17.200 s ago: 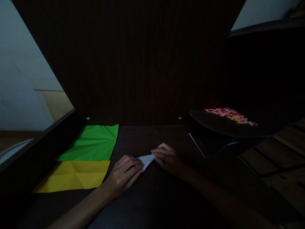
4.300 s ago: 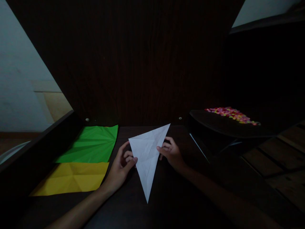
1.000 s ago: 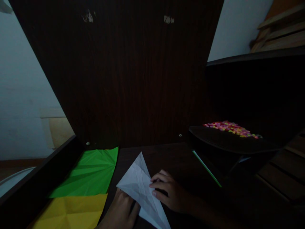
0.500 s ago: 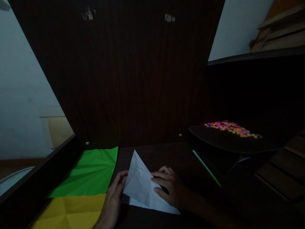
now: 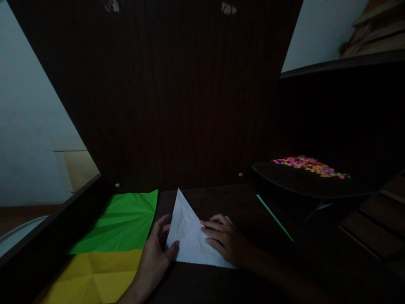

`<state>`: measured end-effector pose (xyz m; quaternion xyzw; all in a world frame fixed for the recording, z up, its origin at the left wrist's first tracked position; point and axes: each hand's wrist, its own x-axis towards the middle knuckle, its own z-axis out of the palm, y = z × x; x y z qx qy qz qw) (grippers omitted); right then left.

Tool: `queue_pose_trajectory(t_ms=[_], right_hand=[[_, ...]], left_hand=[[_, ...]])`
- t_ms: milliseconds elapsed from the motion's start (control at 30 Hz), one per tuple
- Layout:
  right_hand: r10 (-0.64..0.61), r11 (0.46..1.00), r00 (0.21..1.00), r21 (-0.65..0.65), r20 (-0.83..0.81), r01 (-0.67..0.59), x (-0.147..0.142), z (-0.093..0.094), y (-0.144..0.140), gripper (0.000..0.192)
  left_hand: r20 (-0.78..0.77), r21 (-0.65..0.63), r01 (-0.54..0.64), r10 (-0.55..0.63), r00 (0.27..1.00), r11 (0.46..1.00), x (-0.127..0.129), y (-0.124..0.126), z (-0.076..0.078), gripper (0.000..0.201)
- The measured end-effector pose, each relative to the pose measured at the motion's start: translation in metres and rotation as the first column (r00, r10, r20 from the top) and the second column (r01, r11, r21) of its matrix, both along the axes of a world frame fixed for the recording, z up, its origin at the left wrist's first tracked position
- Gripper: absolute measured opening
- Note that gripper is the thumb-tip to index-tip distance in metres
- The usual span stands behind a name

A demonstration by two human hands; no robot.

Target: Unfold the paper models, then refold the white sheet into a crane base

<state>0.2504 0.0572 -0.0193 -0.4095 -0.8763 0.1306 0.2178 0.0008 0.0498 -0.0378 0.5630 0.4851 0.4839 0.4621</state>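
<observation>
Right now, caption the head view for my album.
Left hand and right hand touching creased white paper, a green sheet and a yellow sheet at left.

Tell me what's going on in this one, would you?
A person has both hands on a white paper, creased and roughly triangular, on a dark table. The left hand has its thumb over the paper's left edge; the right hand rests its fingertips on the right edge. To the left lie a green sheet and a yellow sheet. Off to the right, colourful bits lie on a shelf.
</observation>
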Motion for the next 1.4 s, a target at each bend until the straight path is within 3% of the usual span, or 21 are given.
queue_pose_trajectory(t_ms=[233,367,600,700,967,1200,1267,1400], right_hand=[[-0.014,0.999,0.997,-0.032,0.079,0.016,0.005,0.002,0.0,0.046],[-0.036,0.999,0.994,-0.025,0.103,0.039,0.006,0.001,0.001,0.044],[-0.047,0.999,0.995,0.023,0.089,0.046,0.005,-0.005,0.003,0.037],[-0.049,0.998,0.995,0.039,0.084,0.045,0.006,-0.006,0.002,0.034],[-0.028,0.997,0.996,0.071,0.084,0.022,0.005,-0.001,0.004,0.031],[0.068,0.996,0.995,0.051,0.073,-0.071,0.013,-0.005,0.006,0.029],[0.088,0.996,0.994,0.003,0.059,-0.088,0.015,-0.005,0.007,0.037],[0.084,0.99,0.996,-0.111,0.004,-0.084,0.012,-0.003,0.006,0.08]], left_hand=[[-0.152,0.08,0.024,-0.011,0.988,0.997,0.0,-0.004,0.001,0.065],[-0.229,0.103,0.073,-0.047,0.972,0.992,0.0,-0.006,0.002,0.066],[-0.533,0.186,0.124,-0.006,0.846,0.975,-0.004,-0.007,0.0,0.054],[-0.607,0.25,0.243,-0.043,0.793,0.937,-0.005,-0.008,0.001,0.045],[-0.736,0.315,0.477,-0.106,0.669,0.821,-0.002,-0.016,0.007,0.056],[-0.853,0.296,0.594,-0.073,0.517,0.748,0.0,-0.024,0.013,0.067],[-0.87,0.285,0.612,-0.069,0.488,0.738,0.001,-0.025,0.015,0.066],[-0.869,0.267,0.585,-0.071,0.49,0.766,0.005,-0.027,0.014,0.049]])
